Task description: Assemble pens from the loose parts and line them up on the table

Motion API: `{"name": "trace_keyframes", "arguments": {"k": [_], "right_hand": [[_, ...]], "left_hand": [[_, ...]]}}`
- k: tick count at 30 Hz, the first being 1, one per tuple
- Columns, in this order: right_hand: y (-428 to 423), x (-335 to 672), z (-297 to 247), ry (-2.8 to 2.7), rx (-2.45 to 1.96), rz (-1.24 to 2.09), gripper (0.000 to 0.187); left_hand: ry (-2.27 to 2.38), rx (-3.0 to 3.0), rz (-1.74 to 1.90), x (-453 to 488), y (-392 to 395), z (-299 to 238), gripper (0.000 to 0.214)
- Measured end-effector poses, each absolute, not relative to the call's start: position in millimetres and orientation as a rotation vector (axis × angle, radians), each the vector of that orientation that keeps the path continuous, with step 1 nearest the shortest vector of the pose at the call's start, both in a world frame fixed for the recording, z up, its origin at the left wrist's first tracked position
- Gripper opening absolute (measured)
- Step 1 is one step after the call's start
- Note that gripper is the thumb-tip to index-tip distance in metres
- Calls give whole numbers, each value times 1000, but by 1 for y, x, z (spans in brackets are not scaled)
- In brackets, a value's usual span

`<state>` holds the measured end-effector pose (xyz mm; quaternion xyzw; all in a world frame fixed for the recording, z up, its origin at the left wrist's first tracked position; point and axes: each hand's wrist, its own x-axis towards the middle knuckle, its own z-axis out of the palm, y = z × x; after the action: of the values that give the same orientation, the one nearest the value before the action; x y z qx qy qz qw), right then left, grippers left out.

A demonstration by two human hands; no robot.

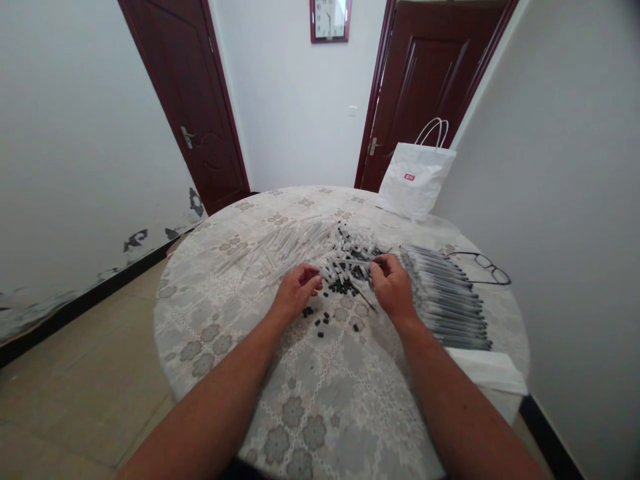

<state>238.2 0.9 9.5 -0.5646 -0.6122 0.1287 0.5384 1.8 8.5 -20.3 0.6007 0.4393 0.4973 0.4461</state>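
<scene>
**Pinched a slim pale tube (351,262) above a heap of small parts (359,243)**

Held the tube by one end in the fingers of the right hand (393,287), closed narrowly around it, with the free end pointing left over the heap. Curled the fingers of the left hand (297,290) at the left edge of the heap, thumb and fingertips close together; could not tell about any small piece between them.

Judged the tube light and stiff, probably thin plastic: likely smooth enough to slip or roll in a loose grip, perhaps liable to crack under a hard squeeze. Seemed best to grip with fingertips near one end, leaving the other end free. Expected a finer pinch for the black caps (321,335), tiny and apt to roll, scattered on the bench (380,413) on the near side of the heap.

Saw loose tubes (280,247) left of the heap, and a row of pen-like sticks (450,300) to its right.

Spotted a red label (409,177) with pale characters on a white bag (415,197), beyond and right of the heap; could not read them surely. Made out numerals, 10 among them, on a clock (330,19) far beyond the heap.
</scene>
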Motion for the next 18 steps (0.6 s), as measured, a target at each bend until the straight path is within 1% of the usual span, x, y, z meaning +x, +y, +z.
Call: {"name": "trace_keyframes", "arguments": {"k": [2, 4, 8, 10, 18], "right_hand": [[3, 244, 10, -1365, -1359, 158, 24], [5, 248, 9, -1357, -1341, 77, 22], [7, 248, 4, -1439, -1270, -23, 18], [7, 247, 2, -1482, -1233, -44, 17], [10, 246, -2, -1528, -1153, -76, 16]], "left_hand": [[1167, 1738, 1172, 6, 6, -20, 21], [1198, 1997, 1098, 13, 5, -21, 20], [1244, 2391, 853, 33, 6, -23, 33], [1273, 2517, 724, 43, 8, -25, 35], [1173, 2904, 451, 66, 20, -21, 20]]}}
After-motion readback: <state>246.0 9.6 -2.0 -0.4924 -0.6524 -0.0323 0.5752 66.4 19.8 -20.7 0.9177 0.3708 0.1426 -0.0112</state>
